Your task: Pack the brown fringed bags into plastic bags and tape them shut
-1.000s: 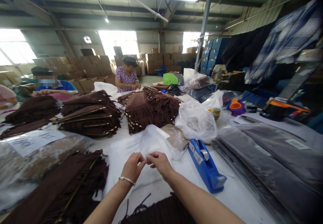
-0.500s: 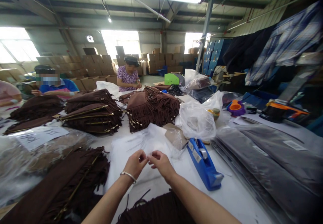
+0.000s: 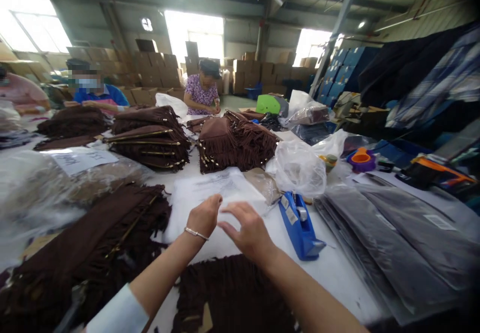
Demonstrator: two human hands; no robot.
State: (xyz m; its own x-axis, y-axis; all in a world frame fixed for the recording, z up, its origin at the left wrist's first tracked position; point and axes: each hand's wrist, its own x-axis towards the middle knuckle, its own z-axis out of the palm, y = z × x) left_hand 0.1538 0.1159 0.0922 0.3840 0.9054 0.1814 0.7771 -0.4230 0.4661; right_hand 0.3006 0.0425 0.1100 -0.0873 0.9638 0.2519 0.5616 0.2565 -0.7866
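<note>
My left hand [image 3: 204,216], a thin bracelet at its wrist, is curled closed on the near edge of a clear plastic bag [image 3: 210,195] that lies flat on the white table [image 3: 333,273]. My right hand [image 3: 248,230] hovers just to its right with fingers spread, over the same bag, holding nothing. A dark brown fringed piece [image 3: 232,295] lies right below my forearms at the table's near edge.
A blue tape dispenser [image 3: 299,225] sits right of my hands, grey flat bags [image 3: 393,245] beyond it. Brown fringed bags are piled at left [image 3: 93,243] and behind [image 3: 150,135], [image 3: 234,143]. Crumpled plastic [image 3: 300,168] lies mid-table. Two people work at the far side.
My head tipped down, so the brown fringed piece near me shows more. My right hand left its pinch beside the left hand and spread its fingers; the left stays closed on the bag.
</note>
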